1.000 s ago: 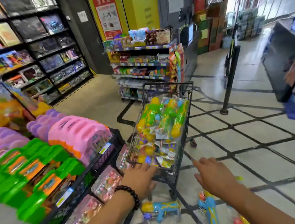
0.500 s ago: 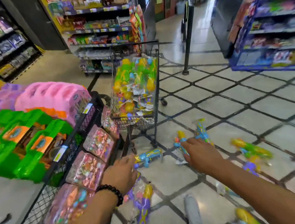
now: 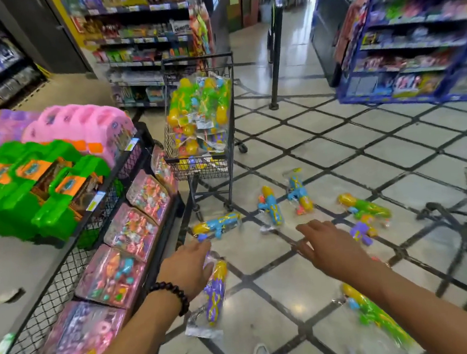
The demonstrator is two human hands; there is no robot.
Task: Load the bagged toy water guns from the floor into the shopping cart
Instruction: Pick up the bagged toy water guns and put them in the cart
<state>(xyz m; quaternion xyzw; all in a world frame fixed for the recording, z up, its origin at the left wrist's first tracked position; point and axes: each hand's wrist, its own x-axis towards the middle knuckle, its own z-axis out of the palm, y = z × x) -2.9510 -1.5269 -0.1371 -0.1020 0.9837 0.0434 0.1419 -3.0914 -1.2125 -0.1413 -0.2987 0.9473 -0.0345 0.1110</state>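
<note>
Both hands reach low with fingers spread, holding nothing: left hand (image 3: 188,268), right hand (image 3: 324,243). Purple gun (image 3: 216,292) lies by the left hand, axis twelve-to-six. Blue gun (image 3: 218,226) lies nine-to-three. At twelve, cart (image 3: 206,172) is heaped with bagged guns (image 3: 200,114).

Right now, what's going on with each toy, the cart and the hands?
shopping cart: upright, heaped with bagged guns.
blue water gun: lying on floor by cart.
purple water gun: on floor, beside left hand.
left hand: open, holding nothing.
right hand: open, reaching over floor.
</note>
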